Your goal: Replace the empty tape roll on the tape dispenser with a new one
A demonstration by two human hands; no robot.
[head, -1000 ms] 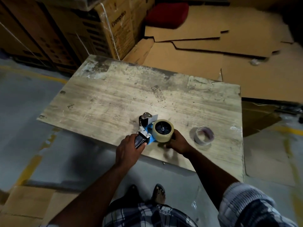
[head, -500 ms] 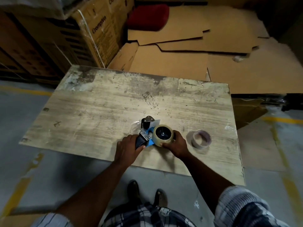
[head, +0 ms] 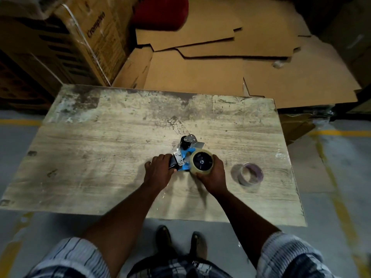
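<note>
New roll point(head: 201, 161) seated on dispenser point(head: 184, 155), mid-board point(head: 100, 157).
Left hand point(head: 159, 172) clenched round dispenser handle; right hand point(head: 213, 177) gripping new roll from below; empty roll point(head: 250, 174) lying right of dispenser, apart.

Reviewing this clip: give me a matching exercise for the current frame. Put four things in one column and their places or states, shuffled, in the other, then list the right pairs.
Things:
1. new tape roll
2. empty tape roll
3. left hand
4. red cushion

Places or states:
A. lying apart on the wooden board, right of both hands
B. closed on the handle of the tape dispenser
C. beyond the board, behind the flat cardboard sheets
D. seated on the dispenser, gripped by the right hand

Pairs: 1-D, 2-A, 3-B, 4-C
</note>
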